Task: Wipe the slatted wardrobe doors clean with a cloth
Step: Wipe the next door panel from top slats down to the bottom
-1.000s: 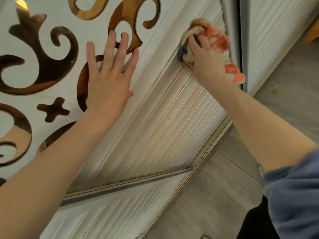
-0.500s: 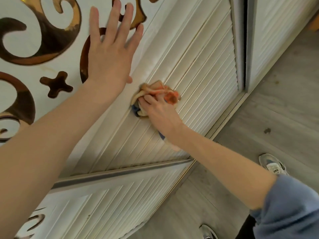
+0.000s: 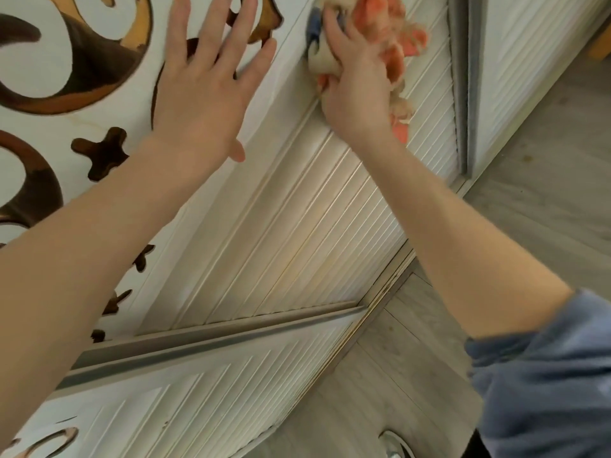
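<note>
Orange-and-cream cloth (image 3: pixel 393 44) is sitting bunched high on the slatted wardrobe door (image 3: pixel 297 226), near its left edge. Our right hand (image 3: pixel 358 84) is gripping it and pressing it against the slats. Our left hand (image 3: pixel 201 94) is lying flat, fingers spread wide, on the white cut-out panel (image 3: pixel 39 67) alongside. Grey floor (image 3: pixel 545 193) is showing at right.
</note>
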